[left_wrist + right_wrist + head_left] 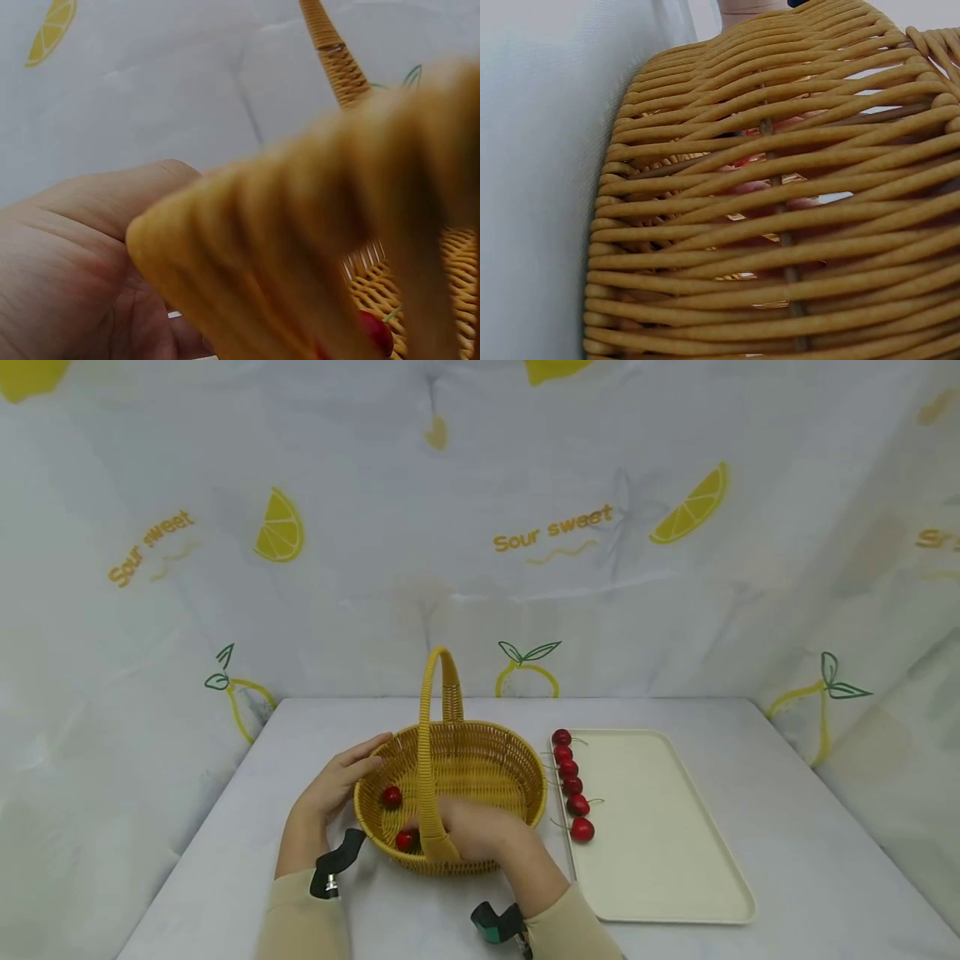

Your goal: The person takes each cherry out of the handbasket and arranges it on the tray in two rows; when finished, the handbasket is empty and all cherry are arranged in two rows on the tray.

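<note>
A yellow-brown wicker basket [480, 739] with a tall arched handle stands in the middle of the table. My left hand [339, 781] grips its left rim; in the left wrist view the thumb [150, 184] lies against the blurred weave. My right hand [471, 828] reaches inside, behind the near foot of the handle, and its fingertips pinch a red cherry [405, 841]. Another cherry [392, 797] lies in the basket farther left. Through the basket wall [780, 225] in the right wrist view, only slivers of fingers and red show.
Right of the basket lies a cream tray [660, 827]. Several stemmed red cherries [572, 785] form a row along its left edge. A white sheet with lemon prints [690, 510] hangs behind the table and along its sides.
</note>
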`<state>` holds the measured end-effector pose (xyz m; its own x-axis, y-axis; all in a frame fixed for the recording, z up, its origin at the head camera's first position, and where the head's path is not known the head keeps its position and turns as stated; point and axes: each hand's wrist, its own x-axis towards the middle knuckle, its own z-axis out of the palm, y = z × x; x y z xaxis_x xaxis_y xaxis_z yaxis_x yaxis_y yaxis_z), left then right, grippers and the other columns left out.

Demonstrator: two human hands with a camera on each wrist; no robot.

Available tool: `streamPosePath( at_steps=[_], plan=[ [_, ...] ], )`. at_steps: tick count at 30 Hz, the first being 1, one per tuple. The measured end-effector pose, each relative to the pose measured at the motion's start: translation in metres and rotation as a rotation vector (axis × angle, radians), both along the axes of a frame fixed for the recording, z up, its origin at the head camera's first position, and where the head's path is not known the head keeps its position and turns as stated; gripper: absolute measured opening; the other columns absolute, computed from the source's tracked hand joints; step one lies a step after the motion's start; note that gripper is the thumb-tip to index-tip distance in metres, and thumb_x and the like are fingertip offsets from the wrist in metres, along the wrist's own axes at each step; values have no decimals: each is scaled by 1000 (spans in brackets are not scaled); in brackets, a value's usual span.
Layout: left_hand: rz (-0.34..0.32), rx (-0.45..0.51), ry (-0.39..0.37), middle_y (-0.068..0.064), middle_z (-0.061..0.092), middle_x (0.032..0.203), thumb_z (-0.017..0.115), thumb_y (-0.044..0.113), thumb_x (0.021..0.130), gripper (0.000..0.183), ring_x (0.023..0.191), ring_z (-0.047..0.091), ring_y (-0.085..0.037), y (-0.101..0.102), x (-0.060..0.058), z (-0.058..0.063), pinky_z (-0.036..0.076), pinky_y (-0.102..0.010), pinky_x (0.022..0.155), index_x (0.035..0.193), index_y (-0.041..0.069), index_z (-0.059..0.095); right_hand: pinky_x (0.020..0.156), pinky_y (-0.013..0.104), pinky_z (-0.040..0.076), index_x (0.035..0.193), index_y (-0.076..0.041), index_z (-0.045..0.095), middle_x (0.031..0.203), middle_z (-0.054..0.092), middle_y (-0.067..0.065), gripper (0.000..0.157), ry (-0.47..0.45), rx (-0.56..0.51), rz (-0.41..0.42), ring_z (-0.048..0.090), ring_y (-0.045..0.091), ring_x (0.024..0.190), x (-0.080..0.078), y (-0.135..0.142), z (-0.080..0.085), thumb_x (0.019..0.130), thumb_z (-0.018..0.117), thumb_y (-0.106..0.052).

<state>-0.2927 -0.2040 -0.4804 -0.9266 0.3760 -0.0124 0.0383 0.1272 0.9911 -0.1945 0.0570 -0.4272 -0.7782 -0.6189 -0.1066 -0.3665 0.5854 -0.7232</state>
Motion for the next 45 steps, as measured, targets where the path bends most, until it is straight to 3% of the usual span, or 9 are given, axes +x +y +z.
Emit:
streamPosePath(
  at_steps=[5, 9, 12, 16, 22, 26, 28, 35, 45],
  plan=[
    [11, 35, -28, -8, 37, 162, 62, 25, 103, 55, 150, 31, -30, -2, 0, -3, 35, -37, 115, 154, 12, 48, 102, 28, 47, 130, -22, 73, 118, 65, -13, 32, -28, -20, 64, 58, 2, 113, -3, -3, -2, 99, 66, -22],
    [22, 22, -31, -7, 38, 162, 62, 25, 103, 54, 149, 32, -29, 0, -1, -4, 34, -39, 116, 154, 13, 49, 102, 27, 47, 128, -21, 74, 120, 67, -12, 30, -58, -26, 78, 58, 1, 113, -2, -3, -2, 100, 65, -21],
    [28, 17, -28, -6, 39, 162, 62, 25, 103, 53, 149, 32, -29, 1, -1, -4, 32, -42, 117, 154, 13, 50, 97, 25, 48, 120, -21, 77, 110, 69, -13, 24, -88, -23, 53, 60, 1, 101, -1, -3, -3, 99, 65, -21],
    [19, 29, -24, -7, 38, 162, 61, 24, 104, 53, 149, 33, -29, 3, 0, -3, 38, -29, 111, 154, 12, 49, 84, 23, 50, 105, -22, 80, 92, 68, -13, 15, -110, -18, 16, 58, 3, 82, -1, -1, -3, 99, 66, -23],
    [-6, 88, -28, -9, 36, 163, 59, 20, 105, 52, 150, 29, -28, 7, -1, -3, 42, -18, 103, 154, 8, 48, 76, 24, 50, 92, -22, 74, 83, 64, -10, 12, -78, 18, -24, 55, 6, 76, -1, 7, 1, 97, 70, -32],
    [8, 79, -29, -8, 38, 162, 60, 21, 104, 52, 151, 28, -27, 8, -1, -2, 41, -19, 105, 153, 9, 49, 80, 27, 52, 97, -19, 73, 90, 66, -8, 4, -59, -15, -40, 59, 8, 84, -2, 17, 9, 96, 69, -20],
    [21, 65, -33, -7, 39, 162, 61, 22, 104, 52, 151, 29, -27, 7, 0, -1, 40, -25, 109, 153, 10, 49, 86, 30, 52, 104, -19, 73, 97, 66, -9, 11, -44, -28, -53, 59, 9, 91, -2, 22, 13, 95, 68, -15],
    [19, 23, -15, -9, 36, 163, 61, 24, 103, 54, 153, 23, -30, 5, 3, -1, 25, -46, 120, 154, 8, 48, 75, 32, 55, 113, -25, 71, 99, 65, -8, 13, -22, -78, -136, 62, 16, 86, 3, 42, 26, 102, 65, -24],
    [33, 27, -33, -8, 36, 163, 61, 23, 103, 54, 150, 28, -27, 6, -1, -3, 35, -28, 112, 154, 10, 48, 84, 36, 55, 122, -16, 64, 117, 63, 1, 21, 25, -181, -228, 62, 20, 97, 17, 69, 42, 102, 63, -13]
  ],
)
